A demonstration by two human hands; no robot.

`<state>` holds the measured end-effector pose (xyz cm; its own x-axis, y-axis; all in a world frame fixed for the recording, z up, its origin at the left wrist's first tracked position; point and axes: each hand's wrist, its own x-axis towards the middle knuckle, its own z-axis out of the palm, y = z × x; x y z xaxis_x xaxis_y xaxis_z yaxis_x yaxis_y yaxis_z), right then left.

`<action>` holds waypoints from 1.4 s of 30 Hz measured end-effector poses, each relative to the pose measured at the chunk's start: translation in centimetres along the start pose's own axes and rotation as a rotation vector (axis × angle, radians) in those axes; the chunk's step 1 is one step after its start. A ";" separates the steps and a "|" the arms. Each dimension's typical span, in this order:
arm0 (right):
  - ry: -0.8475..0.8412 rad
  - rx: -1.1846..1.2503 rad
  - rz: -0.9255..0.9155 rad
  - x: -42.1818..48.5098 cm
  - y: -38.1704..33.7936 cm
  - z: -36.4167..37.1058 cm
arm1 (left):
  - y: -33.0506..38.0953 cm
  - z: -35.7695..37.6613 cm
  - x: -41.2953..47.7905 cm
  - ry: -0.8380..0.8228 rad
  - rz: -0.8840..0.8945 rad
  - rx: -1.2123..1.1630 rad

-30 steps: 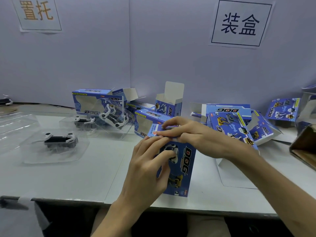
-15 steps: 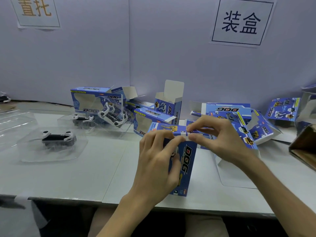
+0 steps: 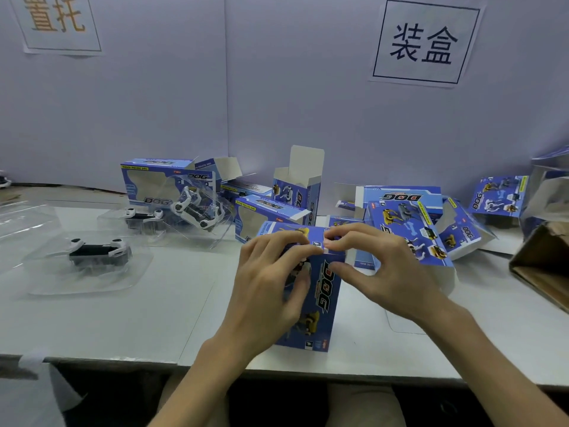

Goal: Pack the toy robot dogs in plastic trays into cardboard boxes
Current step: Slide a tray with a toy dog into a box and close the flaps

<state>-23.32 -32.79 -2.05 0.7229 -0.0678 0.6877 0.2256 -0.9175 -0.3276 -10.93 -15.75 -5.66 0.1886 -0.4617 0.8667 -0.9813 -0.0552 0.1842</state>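
Now the blue DOG box [image 3: 323,297] stands upright on the table [image 3: 154,318] at lower centre of the frame, its long axis vertical. My left hand [image 3: 271,291] wraps its grip round the box's left side, fingers curled up to the top edge. My right hand [image 3: 385,272] pinches the top flap [image 3: 317,241] from the right, thumb below. The flap lies between both grips, so I judge the tuck goes straight down.

You sit at packing station, factory-line sort. Printed paper signs [image 3: 426,41] on grey partition [image 3: 154,103] name steps: tray-loading, boxing. Your white worktop [image 3: 138,322] carries many identical blue boxes [image 3: 403,197], some open, plus toy dogs [image 3: 95,252] in clear trays [image 3: 135,272].
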 end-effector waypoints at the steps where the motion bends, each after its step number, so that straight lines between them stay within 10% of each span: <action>1: 0.008 0.008 0.003 0.0 0.1 0.1 | -0.5 -0.2 0.2 0.012 0.006 -0.001; 21: 0.225 0.337 0.184 -1.1 -0.7 4.0 | -4.4 -1.1 0.1 0.127 -0.287 -0.457; 28: 0.344 0.503 0.255 -2.0 -1.2 4.7 | -5.6 -1.5 0.4 -0.392 -0.701 -0.737; 35: 0.514 0.829 0.365 -3.1 -1.6 4.2 | -4.2 -1.8 0.2 -0.325 -0.514 -0.573; 42: 0.282 0.735 0.568 -3.4 -1.9 2.0 | -2.7 -2.2 -1.6 -0.111 -0.289 -0.339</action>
<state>-24.91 -30.03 -5.05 0.6885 -0.6044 0.4008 0.3124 -0.2516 -0.9160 -8.51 -12.93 -6.57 0.4294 -0.5629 0.7062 -0.8180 0.0891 0.5683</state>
